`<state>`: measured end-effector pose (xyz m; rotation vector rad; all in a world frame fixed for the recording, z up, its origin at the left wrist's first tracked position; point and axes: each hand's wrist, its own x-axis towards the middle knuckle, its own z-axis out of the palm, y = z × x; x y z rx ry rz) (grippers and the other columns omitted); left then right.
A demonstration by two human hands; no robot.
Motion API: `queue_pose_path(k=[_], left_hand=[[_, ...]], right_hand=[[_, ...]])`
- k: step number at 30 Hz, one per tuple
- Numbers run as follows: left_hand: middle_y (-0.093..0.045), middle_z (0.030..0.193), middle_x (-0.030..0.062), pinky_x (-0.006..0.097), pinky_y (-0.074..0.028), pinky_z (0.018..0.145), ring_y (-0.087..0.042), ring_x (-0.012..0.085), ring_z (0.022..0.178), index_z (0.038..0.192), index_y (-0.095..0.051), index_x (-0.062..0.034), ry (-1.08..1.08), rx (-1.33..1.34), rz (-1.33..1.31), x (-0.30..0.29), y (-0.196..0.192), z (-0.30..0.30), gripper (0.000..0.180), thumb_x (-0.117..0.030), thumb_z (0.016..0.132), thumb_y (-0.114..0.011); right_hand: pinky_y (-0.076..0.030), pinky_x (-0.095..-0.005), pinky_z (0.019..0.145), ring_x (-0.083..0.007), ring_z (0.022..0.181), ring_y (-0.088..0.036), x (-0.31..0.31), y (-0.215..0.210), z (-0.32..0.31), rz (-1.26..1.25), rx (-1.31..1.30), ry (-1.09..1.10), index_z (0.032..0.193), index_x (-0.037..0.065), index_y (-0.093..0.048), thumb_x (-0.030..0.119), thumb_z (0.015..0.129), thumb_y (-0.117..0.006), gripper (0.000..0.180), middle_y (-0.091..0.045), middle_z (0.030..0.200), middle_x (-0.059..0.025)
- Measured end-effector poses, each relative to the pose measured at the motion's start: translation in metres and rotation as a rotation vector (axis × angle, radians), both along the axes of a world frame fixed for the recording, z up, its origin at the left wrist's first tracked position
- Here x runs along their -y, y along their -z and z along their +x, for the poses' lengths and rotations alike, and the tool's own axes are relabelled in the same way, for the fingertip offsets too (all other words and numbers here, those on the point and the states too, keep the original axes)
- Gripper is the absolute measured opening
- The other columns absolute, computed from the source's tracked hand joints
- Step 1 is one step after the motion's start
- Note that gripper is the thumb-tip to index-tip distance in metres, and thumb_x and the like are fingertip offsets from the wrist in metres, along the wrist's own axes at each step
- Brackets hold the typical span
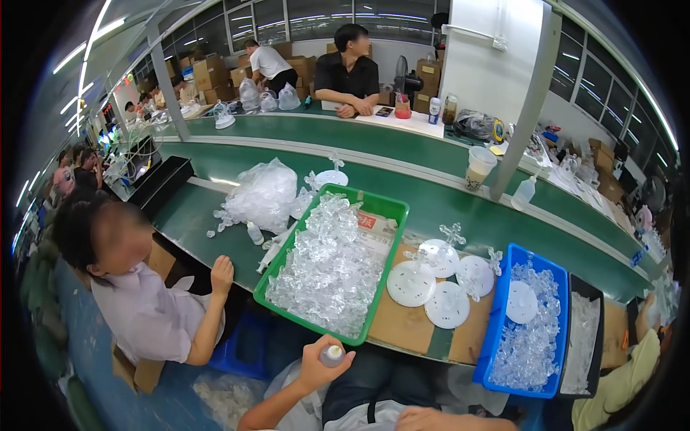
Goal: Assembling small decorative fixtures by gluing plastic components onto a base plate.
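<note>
My left hand (321, 368) is wrapped around a small squeeze bottle (331, 355) with a pale tip, just off the near edge of the bench. Low over my lap lies my right hand (420, 418); the frame's lower edge cuts it, and its fingers cannot be made out. A green tray (396, 248) heaped with clear plastic pieces (323, 269) stands right in front of the bottle. To its right, several round white discs (411, 284) rest on cardboard (388, 327), some with clear pieces on or beside them.
A blue bin (496, 323) at the right holds clear parts and a white disc (522, 302). Beyond it sits a black tray (583, 334). A bag of clear parts (262, 190) lies back left. One co-worker (144, 287) sits close at left, another (348, 75) across the bench.
</note>
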<state>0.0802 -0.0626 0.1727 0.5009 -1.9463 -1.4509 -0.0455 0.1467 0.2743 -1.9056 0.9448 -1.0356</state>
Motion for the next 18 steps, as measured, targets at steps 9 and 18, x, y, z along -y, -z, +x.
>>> queue_pose_path(k=[9, 18], left_hand=[[-0.059, 0.064, 0.003, 0.022, -0.045, 0.058, -0.056, 0.007, 0.06, 0.071, -0.055, -0.0037, -0.02, 0.028, 0.064, -0.003, 0.006, 0.006, 0.021, -0.01, 0.07, -0.075], [-0.058, 0.065, 0.0012, 0.021, -0.043, 0.053, -0.055, 0.0073, 0.056, 0.074, -0.055, -0.0052, -0.285, -0.012, 0.205, 0.008, 0.018, 0.014, 0.018, -0.003, 0.072, -0.072]], right_hand=[[-0.037, -0.0462, 0.085, -0.0312, 0.083, -0.054, 0.009, 0.03, 0.007, -0.091, 0.483, -0.335, 0.08, 0.001, -0.056, 0.028, 0.092, -0.049, 0.03, -0.055, 0.085, -0.015], [-0.048, -0.0289, 0.073, -0.0166, 0.081, -0.062, 0.117, 0.044, -0.138, 0.169, -0.286, 0.728, 0.092, 0.005, -0.063, 0.009, 0.072, -0.067, 0.021, -0.064, 0.086, -0.0072]])
